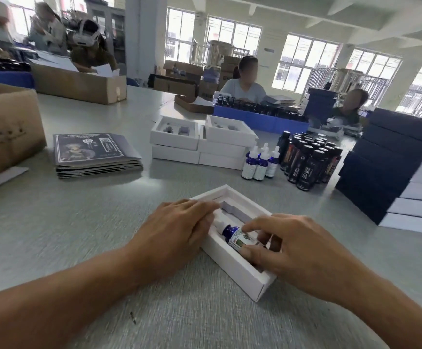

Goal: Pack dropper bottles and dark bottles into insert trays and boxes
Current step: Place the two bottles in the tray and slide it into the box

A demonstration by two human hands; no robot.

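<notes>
Head view shows a blue dropper bottle (237,235) lying on its side in the white tray (232,263) on the counter (79,222). Right hand (298,250) fingers grip its labelled body, pressing it into its slot; left hand (177,230) rests flat, fingers loosely spread, steadying the tray's edge. Pushed crooked, the bottle could jam against the slot wall or buckle the thin card.

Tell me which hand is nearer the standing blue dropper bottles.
Right. The right hand lies below the standing blue dropper bottles, gripping the lying bottle; the left hand sits farther left.
</notes>
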